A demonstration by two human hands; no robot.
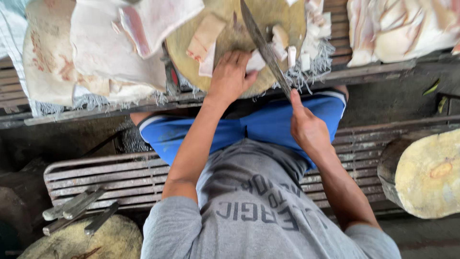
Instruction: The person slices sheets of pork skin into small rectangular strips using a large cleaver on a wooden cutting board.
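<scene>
While the left hand (231,76) lies flat, fingers pressed together on a pale meat piece (256,61) at the round chopping block's (287,19) near edge, upper centre of frame, the right hand (307,128) is wrapped tight round the handle of a long knife (262,44); blade angled across the block; cut white chunks (293,53) lie just right of it; slabs of skin (115,43) are piled upper left on the counter (373,72).

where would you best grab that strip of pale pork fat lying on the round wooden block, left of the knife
Probably by the near end of the long pale pork fat strip, coming in from the person's side. It lies flat, running away from the body, with bare round wooden chopping block around that end. The left hand is closest; the long steel knife in the right hand stays clear.
</scene>
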